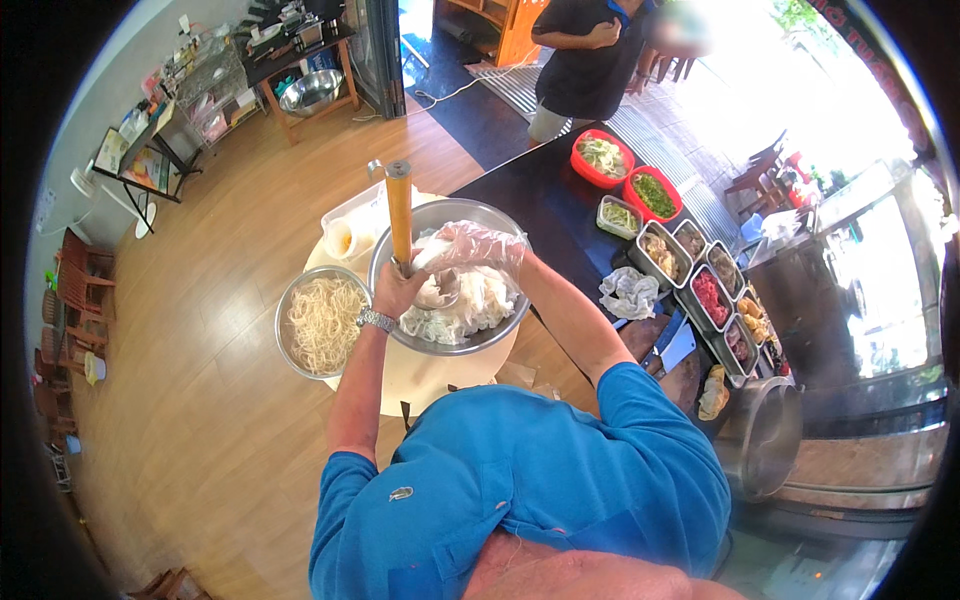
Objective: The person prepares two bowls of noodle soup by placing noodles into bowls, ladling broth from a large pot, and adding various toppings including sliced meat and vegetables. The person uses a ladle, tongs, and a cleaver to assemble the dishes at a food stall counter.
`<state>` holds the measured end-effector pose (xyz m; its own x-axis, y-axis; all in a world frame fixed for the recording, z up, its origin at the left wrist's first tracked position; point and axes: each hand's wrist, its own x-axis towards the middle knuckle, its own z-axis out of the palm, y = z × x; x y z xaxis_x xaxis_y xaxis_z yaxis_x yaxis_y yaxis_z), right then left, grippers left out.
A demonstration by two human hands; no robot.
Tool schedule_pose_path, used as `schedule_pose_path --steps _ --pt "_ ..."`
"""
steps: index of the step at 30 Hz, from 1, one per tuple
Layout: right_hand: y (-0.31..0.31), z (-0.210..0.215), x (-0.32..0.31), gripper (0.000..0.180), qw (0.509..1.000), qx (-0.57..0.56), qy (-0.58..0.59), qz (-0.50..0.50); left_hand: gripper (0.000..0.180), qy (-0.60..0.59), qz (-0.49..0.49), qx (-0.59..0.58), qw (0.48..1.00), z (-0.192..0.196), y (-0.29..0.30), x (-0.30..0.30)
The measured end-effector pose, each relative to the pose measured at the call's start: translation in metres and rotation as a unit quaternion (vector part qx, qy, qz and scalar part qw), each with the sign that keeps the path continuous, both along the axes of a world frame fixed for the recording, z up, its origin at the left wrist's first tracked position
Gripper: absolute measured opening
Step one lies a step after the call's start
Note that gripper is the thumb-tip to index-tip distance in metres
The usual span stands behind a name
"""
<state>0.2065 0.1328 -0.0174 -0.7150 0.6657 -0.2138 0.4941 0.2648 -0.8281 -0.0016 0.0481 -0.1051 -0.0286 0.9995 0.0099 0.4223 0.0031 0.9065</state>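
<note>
Fingers of left hand (397,290) clench ladle handle (399,210); gloved right hand (470,250) grip unclear, hides ladle bowl.

At the far left, against the wall, 2 framed signs (128,158) stand propped on a dark shelf, flat rectangles with colourful pictures. Behind them, small bright packets (200,75) fill a wire rack. They are too small to make out further. No screens show.
</note>
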Motion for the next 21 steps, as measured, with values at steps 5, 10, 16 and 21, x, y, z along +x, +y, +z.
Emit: schedule_pose_path --steps 5,10,16,21 --pt "-0.007 -0.025 -0.002 0.042 0.968 -0.101 0.192 -0.124 0.035 -0.001 0.017 0.055 0.998 0.011 -0.004 0.017" --pt "0.005 -0.081 -0.014 0.02 0.851 -0.296 0.394 -0.183 0.042 -0.045 0.007 0.089 0.995 0.014 -0.001 0.038" --pt "0.008 -0.119 -0.038 0.01 0.769 -0.339 0.475 -0.261 0.031 0.013 0.032 0.131 0.991 0.028 -0.012 0.051" --pt "0.017 -0.126 -0.042 0.022 0.728 -0.313 0.537 -0.288 0.022 0.043 0.016 0.095 0.994 0.018 -0.011 0.053"
